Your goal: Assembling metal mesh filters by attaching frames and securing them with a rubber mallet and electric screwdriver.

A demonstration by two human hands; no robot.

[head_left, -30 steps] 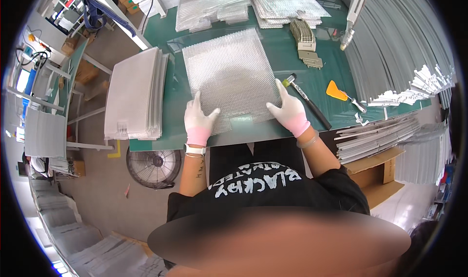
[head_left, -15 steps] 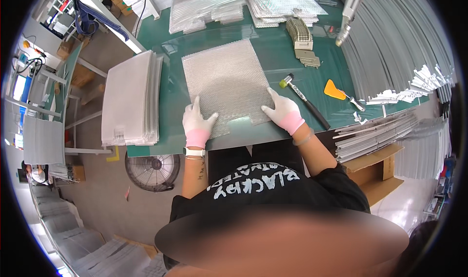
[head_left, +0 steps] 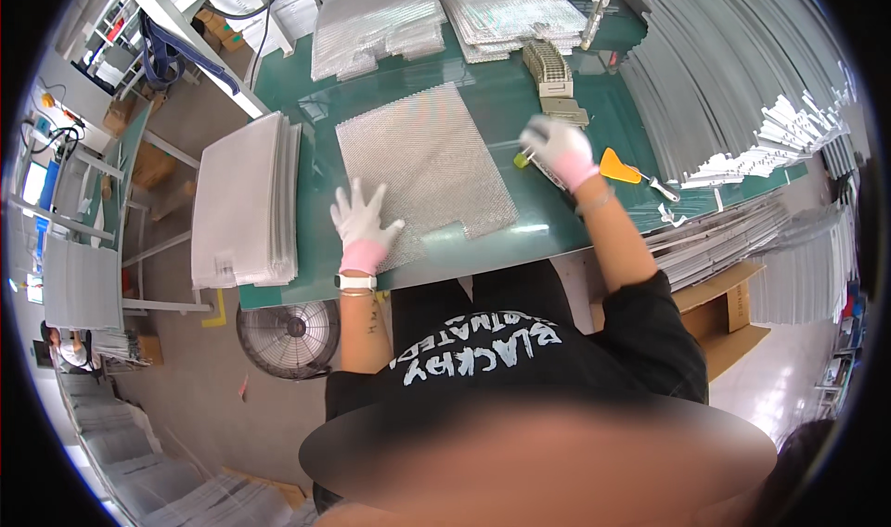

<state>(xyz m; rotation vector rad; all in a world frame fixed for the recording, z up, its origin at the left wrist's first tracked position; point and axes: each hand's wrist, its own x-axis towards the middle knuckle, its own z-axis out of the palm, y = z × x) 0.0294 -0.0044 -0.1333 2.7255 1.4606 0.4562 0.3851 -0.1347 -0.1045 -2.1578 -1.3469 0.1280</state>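
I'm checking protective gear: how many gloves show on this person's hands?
2: one on the left hand, at the mesh sheet's left edge; one on the right hand, at the hammer.

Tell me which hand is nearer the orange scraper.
Right. The right hand is at the hammer, left of the orange scraper; the left hand is farther left, at the mesh sheet.

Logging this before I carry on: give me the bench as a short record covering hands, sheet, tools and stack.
Left hand: gloved, fingers spread, over the sheet's near left edge
Right hand: gloved, over the mallet; grip cannot be told
Sheet: textured, translucent, lying on the green table, notched near edge
Other tool: orange-bladed scraper, right of the right hand
Stack: pale sheets, table's left side
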